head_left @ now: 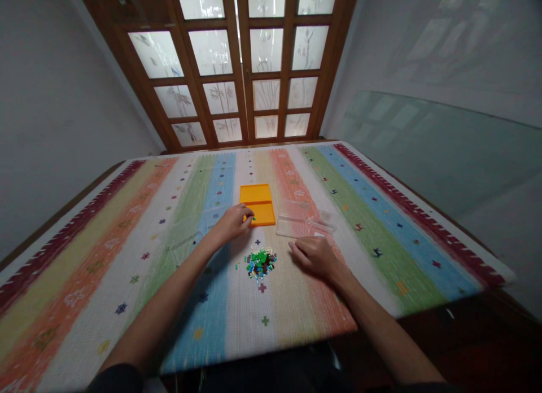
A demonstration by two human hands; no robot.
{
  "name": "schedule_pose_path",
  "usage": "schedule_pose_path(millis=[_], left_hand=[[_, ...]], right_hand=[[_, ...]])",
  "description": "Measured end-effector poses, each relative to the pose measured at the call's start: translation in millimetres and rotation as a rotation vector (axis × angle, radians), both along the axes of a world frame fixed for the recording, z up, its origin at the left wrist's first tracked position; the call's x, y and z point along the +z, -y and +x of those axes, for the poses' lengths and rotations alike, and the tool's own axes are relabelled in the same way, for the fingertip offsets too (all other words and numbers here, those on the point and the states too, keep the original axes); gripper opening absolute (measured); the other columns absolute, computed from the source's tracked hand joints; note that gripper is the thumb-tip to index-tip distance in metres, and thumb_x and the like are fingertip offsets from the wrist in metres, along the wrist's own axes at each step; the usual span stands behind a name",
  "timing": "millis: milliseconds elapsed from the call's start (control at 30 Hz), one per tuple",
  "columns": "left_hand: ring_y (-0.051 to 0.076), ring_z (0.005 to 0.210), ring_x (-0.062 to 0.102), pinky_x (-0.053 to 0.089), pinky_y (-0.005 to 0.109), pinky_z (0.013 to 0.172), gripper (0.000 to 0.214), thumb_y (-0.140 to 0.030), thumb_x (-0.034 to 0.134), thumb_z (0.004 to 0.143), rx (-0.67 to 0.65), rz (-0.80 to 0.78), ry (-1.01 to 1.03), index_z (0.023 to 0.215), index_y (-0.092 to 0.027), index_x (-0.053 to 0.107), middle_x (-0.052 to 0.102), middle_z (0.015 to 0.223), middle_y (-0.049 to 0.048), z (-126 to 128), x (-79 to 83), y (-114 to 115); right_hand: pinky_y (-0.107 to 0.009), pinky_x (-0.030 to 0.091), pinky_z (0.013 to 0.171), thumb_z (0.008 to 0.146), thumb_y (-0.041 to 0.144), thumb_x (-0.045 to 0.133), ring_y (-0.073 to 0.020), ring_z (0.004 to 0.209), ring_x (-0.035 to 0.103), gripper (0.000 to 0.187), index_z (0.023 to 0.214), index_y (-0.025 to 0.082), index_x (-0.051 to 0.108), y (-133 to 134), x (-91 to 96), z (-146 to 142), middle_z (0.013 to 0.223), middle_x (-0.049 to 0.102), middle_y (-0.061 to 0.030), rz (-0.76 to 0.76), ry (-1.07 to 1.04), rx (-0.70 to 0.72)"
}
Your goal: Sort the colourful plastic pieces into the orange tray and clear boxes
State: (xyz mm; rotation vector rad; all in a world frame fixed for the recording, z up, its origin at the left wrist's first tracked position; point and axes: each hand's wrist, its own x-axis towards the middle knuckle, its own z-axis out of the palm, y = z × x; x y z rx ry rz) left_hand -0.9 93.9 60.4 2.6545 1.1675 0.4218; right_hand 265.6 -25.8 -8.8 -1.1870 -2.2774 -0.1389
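Note:
My left hand reaches over the lower left part of an open orange case, its fingers pinched together. At its fingertips is a small green toy brick; whether the brick touches the case I cannot tell. My right hand lies on the cloth to the right, fingers curled in, with nothing showing in them. Between my hands and nearer to me is a pile of tiny toy bricks, in green, blue, dark red and pale colours. A few loose pieces lie at the pile's left edge.
A clear plastic box stands just beyond my right hand. Another clear plastic piece lies left of my left forearm. A striped cloth covers the table. Glazed wooden doors rise behind it, and a glass panel leans at the right wall.

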Motion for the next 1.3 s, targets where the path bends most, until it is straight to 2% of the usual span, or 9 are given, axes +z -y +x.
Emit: schedule_pose_path(millis=[100, 267, 467, 567, 800, 967, 1100, 1300], left_hand=[[0.021, 0.082, 0.067, 0.049, 0.030, 0.079, 0.023, -0.011, 0.055, 0.085, -0.012, -0.024, -0.060, 0.086, -0.014, 0.078, 0.074, 0.087, 0.0115, 14.8, -6.5, -17.3], [0.020, 0.068, 0.065, 0.046, 0.029, 0.070, 0.026, -0.010, 0.053, 0.077, 0.003, -0.051, -0.147, 0.071, -0.012, 0.078, 0.073, 0.071, 0.0123, 28.1, -19.2, -36.2], [0.020, 0.066, 0.064, 0.046, 0.030, 0.069, 0.030, -0.010, 0.050, 0.080, 0.034, -0.020, -0.155, 0.070, -0.014, 0.077, 0.070, 0.066, 0.0107, 32.0, -26.4, -41.8], [0.021, 0.071, 0.066, 0.049, 0.031, 0.072, 0.027, -0.010, 0.052, 0.083, 0.048, 0.014, -0.126, 0.075, -0.015, 0.078, 0.071, 0.072, 0.0112, 32.2, -23.8, -38.0], [0.022, 0.087, 0.069, 0.052, 0.032, 0.078, 0.026, -0.021, 0.052, 0.095, 0.090, 0.089, -0.018, 0.105, -0.016, 0.076, 0.075, 0.099, 0.0119, 14.1, -5.6, -4.3], [0.018, 0.070, 0.068, 0.050, 0.028, 0.071, 0.025, -0.025, 0.054, 0.097, 0.124, 0.148, 0.133, 0.106, -0.018, 0.076, 0.077, 0.085, 0.0064, -18.9, -0.3, 27.4], [0.015, 0.064, 0.068, 0.051, 0.026, 0.068, 0.026, -0.028, 0.053, 0.097, 0.067, 0.144, 0.200, 0.106, -0.018, 0.076, 0.077, 0.081, 0.0054, -41.7, -10.0, 50.7], [0.017, 0.069, 0.073, 0.054, 0.027, 0.065, 0.028, -0.028, 0.049, 0.098, -0.056, 0.059, 0.214, 0.108, -0.020, 0.075, 0.079, 0.086, 0.0069, -55.2, -40.0, 79.3]], right_hand=[[-0.031, 0.024, 0.058, 0.103, 0.022, 0.041, -0.0106, 0.048, 0.038, 0.045, 0.062, 0.017, 0.058, 0.9, 2.2, -0.5, 0.054, 0.054, -0.0008, 0.028, -0.017, 0.003], [-0.031, 0.024, 0.058, 0.103, 0.021, 0.042, -0.0106, 0.048, 0.038, 0.045, 0.062, 0.017, 0.057, 2.3, 6.2, -2.1, 0.053, 0.053, 0.0000, 0.057, -0.021, 0.007], [-0.032, 0.025, 0.057, 0.103, 0.023, 0.041, -0.0118, 0.049, 0.040, 0.043, 0.064, 0.018, 0.058, 4.1, 7.6, -2.2, 0.054, 0.054, -0.0006, 0.017, 0.013, -0.006], [-0.032, 0.025, 0.057, 0.103, 0.024, 0.040, -0.0128, 0.049, 0.042, 0.043, 0.064, 0.019, 0.058, 4.3, 6.7, -1.2, 0.055, 0.055, -0.0013, -0.023, 0.036, -0.015], [-0.032, 0.029, 0.059, 0.103, 0.026, 0.042, -0.0143, 0.055, 0.049, 0.040, 0.070, 0.019, 0.063, 4.6, 4.4, -1.6, 0.063, 0.061, -0.0035, -0.124, 0.048, 0.003], [-0.028, 0.037, 0.065, 0.103, 0.029, 0.047, -0.0150, 0.068, 0.059, 0.030, 0.086, 0.017, 0.069, 4.6, 11.1, -7.9, 0.079, 0.068, -0.0051, -0.313, -0.065, 0.045], [-0.028, 0.044, 0.073, 0.102, 0.025, 0.049, -0.0163, 0.079, 0.063, 0.023, 0.098, 0.017, 0.071, 0.8, 21.4, -14.4, 0.091, 0.069, -0.0066, -0.426, -0.161, 0.086], [-0.030, 0.048, 0.078, 0.101, 0.020, 0.052, -0.0180, 0.088, 0.065, 0.023, 0.110, 0.019, 0.072, -11.2, 31.9, -22.3, 0.105, 0.069, -0.0094, -0.462, -0.079, 0.164]])
